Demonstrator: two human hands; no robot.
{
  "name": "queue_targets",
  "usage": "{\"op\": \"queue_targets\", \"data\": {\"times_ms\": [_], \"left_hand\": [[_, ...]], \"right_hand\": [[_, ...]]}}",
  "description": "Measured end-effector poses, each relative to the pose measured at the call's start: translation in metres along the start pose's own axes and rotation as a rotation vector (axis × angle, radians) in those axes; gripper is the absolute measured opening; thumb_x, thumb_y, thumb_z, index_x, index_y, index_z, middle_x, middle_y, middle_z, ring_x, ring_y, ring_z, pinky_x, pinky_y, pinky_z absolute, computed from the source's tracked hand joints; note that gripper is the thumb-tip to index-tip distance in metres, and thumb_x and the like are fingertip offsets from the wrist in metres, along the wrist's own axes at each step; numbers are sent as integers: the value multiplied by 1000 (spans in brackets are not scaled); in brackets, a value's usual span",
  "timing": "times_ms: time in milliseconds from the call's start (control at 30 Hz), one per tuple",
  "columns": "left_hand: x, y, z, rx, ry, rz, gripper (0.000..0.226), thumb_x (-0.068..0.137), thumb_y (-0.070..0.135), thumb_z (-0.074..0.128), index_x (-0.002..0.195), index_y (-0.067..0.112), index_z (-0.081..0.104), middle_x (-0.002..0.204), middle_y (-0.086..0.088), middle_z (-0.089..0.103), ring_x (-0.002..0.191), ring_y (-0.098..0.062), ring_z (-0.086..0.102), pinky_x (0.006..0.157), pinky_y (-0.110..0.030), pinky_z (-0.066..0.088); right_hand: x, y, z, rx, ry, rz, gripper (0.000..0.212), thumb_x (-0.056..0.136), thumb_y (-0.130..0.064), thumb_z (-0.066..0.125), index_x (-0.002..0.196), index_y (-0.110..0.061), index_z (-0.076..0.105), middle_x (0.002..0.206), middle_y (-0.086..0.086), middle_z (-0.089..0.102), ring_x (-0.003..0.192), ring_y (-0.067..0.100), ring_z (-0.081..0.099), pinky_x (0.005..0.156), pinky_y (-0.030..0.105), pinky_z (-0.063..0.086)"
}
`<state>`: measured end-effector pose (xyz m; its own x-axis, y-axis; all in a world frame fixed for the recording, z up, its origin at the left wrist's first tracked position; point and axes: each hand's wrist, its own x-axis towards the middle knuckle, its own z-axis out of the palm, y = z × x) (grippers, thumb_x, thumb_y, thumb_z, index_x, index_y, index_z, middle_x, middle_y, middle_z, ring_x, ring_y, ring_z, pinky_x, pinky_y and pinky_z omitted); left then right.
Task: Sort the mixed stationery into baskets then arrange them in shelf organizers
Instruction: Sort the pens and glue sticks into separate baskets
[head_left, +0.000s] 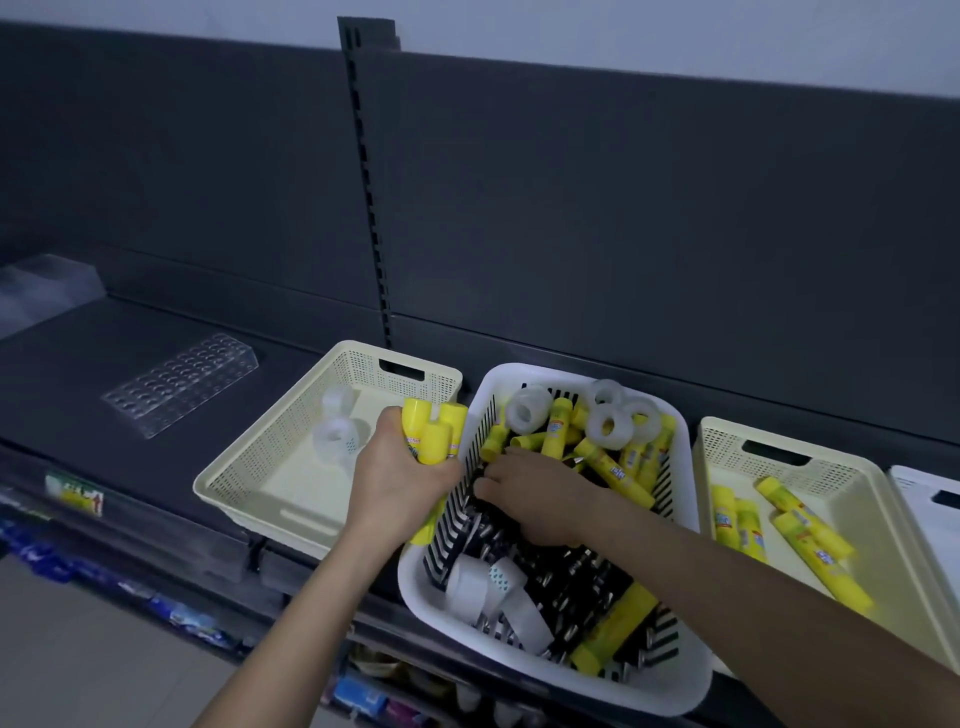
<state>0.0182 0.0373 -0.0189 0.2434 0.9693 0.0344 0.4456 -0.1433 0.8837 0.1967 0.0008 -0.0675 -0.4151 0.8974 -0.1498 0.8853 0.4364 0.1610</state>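
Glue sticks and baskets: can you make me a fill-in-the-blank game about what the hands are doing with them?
1. The left hand grips a bunch of ____ glue sticks.
2. The right hand reaches into the ____ basket in the middle.
3. The cream basket on the left has rolls of ____ in it.
4. The cream basket on the right has ____ sticks in it.
Missing words: yellow, white, tape, glue.

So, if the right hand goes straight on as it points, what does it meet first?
The right hand probably meets the white basket, its slatted left wall; beyond that, the left hand gripping glue sticks.
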Motion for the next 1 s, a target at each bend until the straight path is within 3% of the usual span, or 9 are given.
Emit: {"op": "queue_targets", "data": {"times_ms": [133, 233, 300, 433, 533, 700, 833, 933, 1000], "left_hand": [[1, 1, 0, -25, 0, 20, 31, 67, 14, 71, 89, 18, 50, 74, -1, 61, 69, -21, 60, 59, -36, 49], [4, -1, -4, -68, 28, 30, 31, 67, 13, 72, 86, 22, 49, 73, 1, 61, 64, -16, 60, 55, -33, 48], [7, -3, -6, -101, 47, 31, 32, 68, 14, 73, 86, 26, 49, 74, 3, 61, 59, -7, 58, 50, -23, 43], [12, -5, -9, -175, 62, 33, 30, 69, 15, 72, 85, 28, 49, 73, 3, 60, 50, 2, 52, 42, -14, 39], [15, -2, -9, -203, 56, 50, 28, 66, 22, 71, 84, 28, 49, 72, 5, 60, 51, 0, 52, 50, -22, 42], [22, 8, -9, -266, 72, 67, 32, 56, 30, 64, 84, 22, 49, 68, 6, 59, 56, -14, 55, 55, -33, 47], [28, 17, -7, -397, 32, 70, 25, 59, 20, 64, 79, 19, 50, 58, 13, 59, 49, -15, 57, 49, -42, 54], [29, 28, 0, -434, -16, 78, 33, 59, 24, 66, 85, 12, 50, 74, -14, 62, 64, -39, 63, 53, -58, 53], [25, 37, 10, -455, -53, 107, 37, 56, 26, 66, 84, 8, 50, 73, -21, 58, 61, -40, 57, 56, -53, 51]], "right_hand": [[-8, 1, 2, 86, 82, 89, 40, 77, -8, 58, 116, -10, 52, 99, 10, 60, 95, 30, 54, 98, 44, 39], [-15, 1, 1, 156, 184, 127, 35, 73, -6, 61, 108, -9, 56, 95, 10, 60, 93, 28, 52, 86, 42, 43], [-20, 1, -1, 199, 251, 153, 37, 71, -4, 64, 108, -8, 60, 96, 10, 60, 93, 28, 53, 79, 41, 44], [-28, -1, -11, 273, 479, 226, 29, 63, -2, 73, 91, -4, 65, 82, 11, 62, 75, 30, 59, 65, 38, 50], [-30, 0, -17, 345, 593, 350, 30, 62, -6, 77, 90, -6, 64, 82, 8, 64, 76, 27, 60, 65, 26, 43], [-36, 2, -25, 604, 736, 594, 26, 70, -5, 69, 81, -23, 54, 72, -21, 46, 70, 5, 48, 56, 13, 33], [-44, 2, -32, 907, 895, 735, 30, 79, -5, 65, 78, -32, 50, 65, -19, 55, 60, -1, 51, 51, 10, 35], [-51, 3, -39, 1096, 1060, 855, 28, 79, -3, 65, 75, -27, 52, 64, -12, 54, 52, 5, 43, 47, 14, 35], [-58, 6, -44, 1249, 1188, 950, 25, 78, -4, 67, 72, -25, 56, 61, -11, 57, 53, 7, 48, 48, 21, 43]]}}
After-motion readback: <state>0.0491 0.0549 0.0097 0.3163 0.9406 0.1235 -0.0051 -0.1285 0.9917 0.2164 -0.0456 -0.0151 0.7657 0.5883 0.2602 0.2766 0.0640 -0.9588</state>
